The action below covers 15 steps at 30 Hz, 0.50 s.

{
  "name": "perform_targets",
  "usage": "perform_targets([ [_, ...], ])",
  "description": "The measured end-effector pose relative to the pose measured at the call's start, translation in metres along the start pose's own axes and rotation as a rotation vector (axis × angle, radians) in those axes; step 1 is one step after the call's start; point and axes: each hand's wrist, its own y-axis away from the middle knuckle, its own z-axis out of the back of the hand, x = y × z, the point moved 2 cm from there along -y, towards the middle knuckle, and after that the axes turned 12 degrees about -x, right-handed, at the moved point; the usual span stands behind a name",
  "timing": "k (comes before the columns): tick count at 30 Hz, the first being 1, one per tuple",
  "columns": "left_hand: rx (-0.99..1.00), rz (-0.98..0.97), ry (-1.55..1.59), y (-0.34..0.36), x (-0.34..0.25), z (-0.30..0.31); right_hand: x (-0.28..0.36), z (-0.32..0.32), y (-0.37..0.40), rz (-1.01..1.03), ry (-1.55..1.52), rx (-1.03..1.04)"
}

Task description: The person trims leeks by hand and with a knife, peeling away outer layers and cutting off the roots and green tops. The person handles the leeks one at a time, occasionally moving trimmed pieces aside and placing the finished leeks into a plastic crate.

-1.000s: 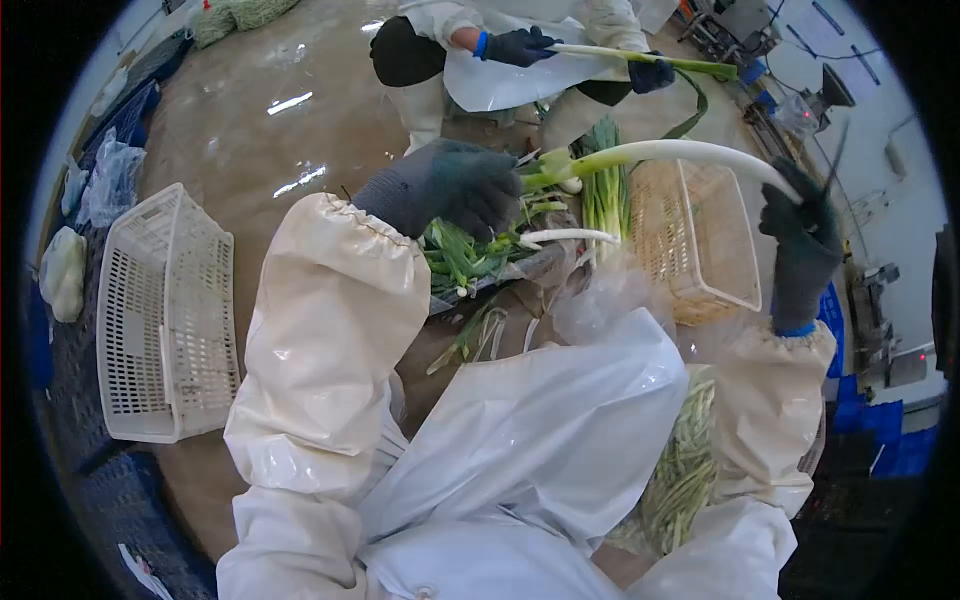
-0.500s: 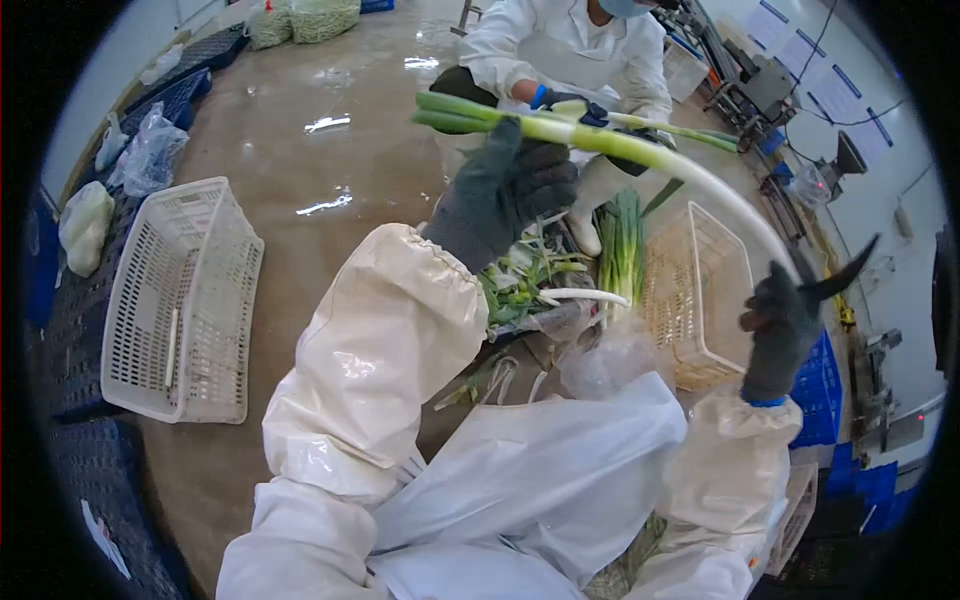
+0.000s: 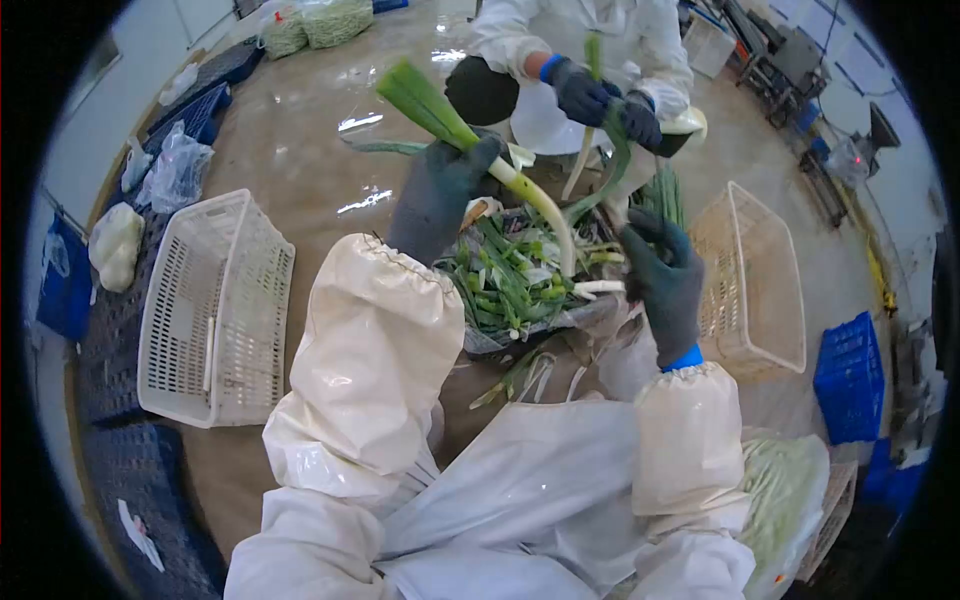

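Note:
My left hand [image 3: 445, 190], in a dark glove, is closed around a leek [image 3: 535, 198] below its cut green top. The leek's pale end curves down over a pile of green trimmings [image 3: 510, 275]. Right of that pale end, my right hand [image 3: 662, 280] is closed, fingers bent, with a blurred brownish thing at its fingertips that I cannot make out. A loose green leaf [image 3: 385, 147] sticks out left of my left hand. Beyond my hands, a co-worker's gloved hands [image 3: 605, 105] hold another leek [image 3: 580, 155].
White crates stand at the left [image 3: 262, 310] and right [image 3: 775, 290]. A bundle of leeks [image 3: 664, 195] lies beyond my right hand. A blue crate [image 3: 850, 380] is at the far right, near a bag of pale green produce [image 3: 785, 500]. Dark pallets [image 3: 150, 500] line the left.
My right hand has swung inward and down from the far right, off the leek's white end; its dark curved tool no longer shows clearly. My left hand has moved slightly left, and the leek now tilts down.

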Motion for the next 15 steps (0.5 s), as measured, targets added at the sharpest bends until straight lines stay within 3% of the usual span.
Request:
perform_targets([
  [6,0.299,0.062,-0.456,0.020,0.036,-0.032,-0.023,-0.030,0.014,-0.437,-0.274,0.179],
  [8,0.424,0.056,-0.528,0.033,0.037,-0.043,-0.036,-0.034,0.013,-0.495,-0.353,0.273],
  [11,0.472,-0.037,-0.694,0.037,0.043,-0.048,-0.050,-0.032,0.011,-0.371,-0.401,0.322],
  [13,0.470,-0.013,-0.652,0.037,0.040,-0.050,-0.052,-0.030,0.016,-0.428,-0.421,0.382],
  [15,0.480,0.019,-0.591,0.037,0.041,-0.050,-0.048,-0.031,0.025,-0.608,-0.525,0.450],
])
